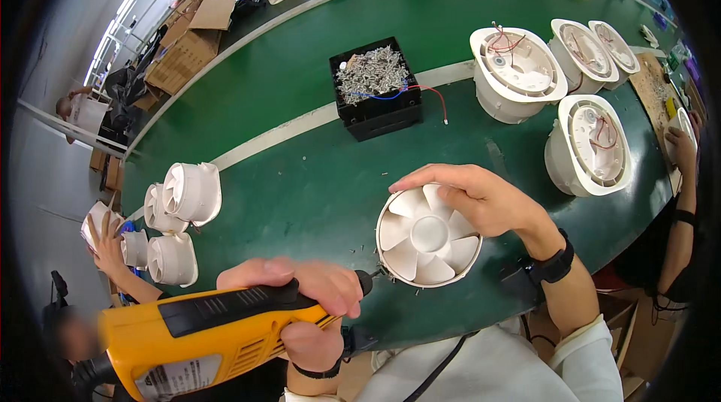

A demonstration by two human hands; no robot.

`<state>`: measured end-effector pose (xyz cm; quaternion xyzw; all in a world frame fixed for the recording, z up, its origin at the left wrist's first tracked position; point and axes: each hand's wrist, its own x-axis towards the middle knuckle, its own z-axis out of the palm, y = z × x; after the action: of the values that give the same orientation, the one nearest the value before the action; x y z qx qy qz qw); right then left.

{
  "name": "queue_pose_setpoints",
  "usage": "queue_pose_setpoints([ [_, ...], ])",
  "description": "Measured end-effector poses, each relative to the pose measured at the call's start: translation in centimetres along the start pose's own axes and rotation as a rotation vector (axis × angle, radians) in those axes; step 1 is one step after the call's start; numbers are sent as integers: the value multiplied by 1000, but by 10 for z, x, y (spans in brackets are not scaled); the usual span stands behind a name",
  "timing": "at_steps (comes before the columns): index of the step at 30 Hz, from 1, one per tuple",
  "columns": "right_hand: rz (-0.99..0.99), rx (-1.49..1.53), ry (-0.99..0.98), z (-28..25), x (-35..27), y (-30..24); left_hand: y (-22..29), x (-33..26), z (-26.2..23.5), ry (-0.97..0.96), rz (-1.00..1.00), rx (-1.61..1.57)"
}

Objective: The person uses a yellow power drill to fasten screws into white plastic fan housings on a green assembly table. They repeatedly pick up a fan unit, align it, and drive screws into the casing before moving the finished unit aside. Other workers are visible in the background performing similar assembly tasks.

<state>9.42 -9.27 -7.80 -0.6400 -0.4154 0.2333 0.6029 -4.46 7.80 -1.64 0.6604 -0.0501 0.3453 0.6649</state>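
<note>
My left hand (300, 289), slightly blurred, is wrapped round the front of a yellow and black electric screwdriver (225, 327). The tool's body reaches out to the lower left. Its bit points right, at the near left edge of a round white fan unit (429, 235); whether it touches a screw there is too small to tell. The fan unit stands on the green table with its blades facing up. My right hand (481, 199) is curved over its far right rim and grips it, fingers along the far edge.
A black box of screws (375, 124) stands at mid-table, with red and blue wires across it. White housings with wires (518, 75) are grouped at right, and more fan units (192, 193) at left. Co-workers' hands (109, 252) are at the left and right (682, 150).
</note>
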Motion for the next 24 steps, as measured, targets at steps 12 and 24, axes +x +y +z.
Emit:
queue_pose_setpoints([
  [12, 16, 5, -9, -1, 0, 0, -1, 0, -1, -89, -28, -18],
  [24, 6, 38, -5, 0, -1, 1, -1, -3, 2, -165, -92, -278],
])
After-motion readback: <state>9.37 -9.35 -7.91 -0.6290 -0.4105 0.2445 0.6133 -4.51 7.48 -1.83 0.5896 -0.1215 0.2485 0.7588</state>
